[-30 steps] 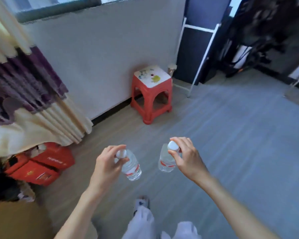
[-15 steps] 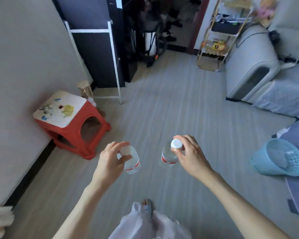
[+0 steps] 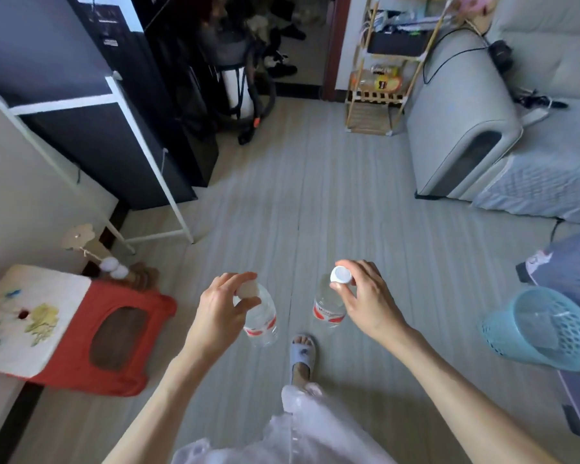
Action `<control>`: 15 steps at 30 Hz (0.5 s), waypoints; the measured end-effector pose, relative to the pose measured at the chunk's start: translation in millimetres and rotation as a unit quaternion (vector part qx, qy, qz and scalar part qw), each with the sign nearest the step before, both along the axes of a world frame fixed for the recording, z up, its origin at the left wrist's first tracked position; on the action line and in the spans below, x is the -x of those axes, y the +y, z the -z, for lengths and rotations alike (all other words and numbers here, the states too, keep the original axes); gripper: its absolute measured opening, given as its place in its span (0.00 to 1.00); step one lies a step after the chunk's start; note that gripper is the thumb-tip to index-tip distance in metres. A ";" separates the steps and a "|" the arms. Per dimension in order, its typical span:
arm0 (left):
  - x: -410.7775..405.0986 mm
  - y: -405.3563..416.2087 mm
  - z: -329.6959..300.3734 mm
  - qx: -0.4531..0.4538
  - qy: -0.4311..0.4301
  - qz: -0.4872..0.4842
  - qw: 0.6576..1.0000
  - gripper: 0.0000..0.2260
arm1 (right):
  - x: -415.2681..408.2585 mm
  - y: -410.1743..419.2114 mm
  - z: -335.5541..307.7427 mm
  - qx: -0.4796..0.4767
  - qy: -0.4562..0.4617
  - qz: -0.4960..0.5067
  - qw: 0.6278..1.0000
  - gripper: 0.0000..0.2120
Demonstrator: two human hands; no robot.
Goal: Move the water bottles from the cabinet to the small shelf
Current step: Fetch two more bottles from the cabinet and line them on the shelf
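Two water bottles are being carried over the grey plank floor (image 3: pixel 282 202), one per hand. The left bottle (image 3: pixel 261 316) is pinched at its cap by the left hand (image 3: pixel 220 308), fingers curled round the top, and it hangs tilted a bit. The right bottle (image 3: pixel 329 308) is gripped at its white cap by the right hand (image 3: pixel 365 303) and hangs pretty much straight down. Both have red-and-white labels. The small shelf (image 3: pixel 379 82), a light wooden rack, is seen well ahead next to the grey sofa (image 3: pixel 456 105). A red stool (image 3: pixel 114 346) is parked on the left, a blue basket (image 3: pixel 543 333) on the right.
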State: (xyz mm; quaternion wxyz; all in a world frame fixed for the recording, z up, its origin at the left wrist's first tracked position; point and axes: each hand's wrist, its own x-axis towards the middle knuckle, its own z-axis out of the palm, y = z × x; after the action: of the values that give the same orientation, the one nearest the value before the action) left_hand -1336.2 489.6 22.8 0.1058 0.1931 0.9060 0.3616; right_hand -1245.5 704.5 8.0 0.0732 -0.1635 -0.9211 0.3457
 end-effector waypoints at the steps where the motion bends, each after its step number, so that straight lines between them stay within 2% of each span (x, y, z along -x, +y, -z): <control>1: 20.9 15.6 -0.9 0.002 -0.003 0.001 1.000 0.17 | 20.2 15.8 -0.8 -0.001 0.001 -0.004 1.000 0.13; 10: 195.1 143.5 -27.8 0.005 0.021 0.012 1.000 0.16 | 192.7 143.6 -24.8 0.003 0.025 0.017 1.000 0.13; 15: 291.9 214.9 -22.7 0.000 0.006 0.035 0.999 0.16 | 282.8 207.7 -16.6 0.002 0.019 0.041 0.999 0.13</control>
State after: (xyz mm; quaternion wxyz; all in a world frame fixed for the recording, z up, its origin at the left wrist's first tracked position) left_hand -1628.1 704.5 45.5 0.1123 0.2266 0.8993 0.3569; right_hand -1528.3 912.2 24.6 0.1045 -0.1944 -0.9116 0.3469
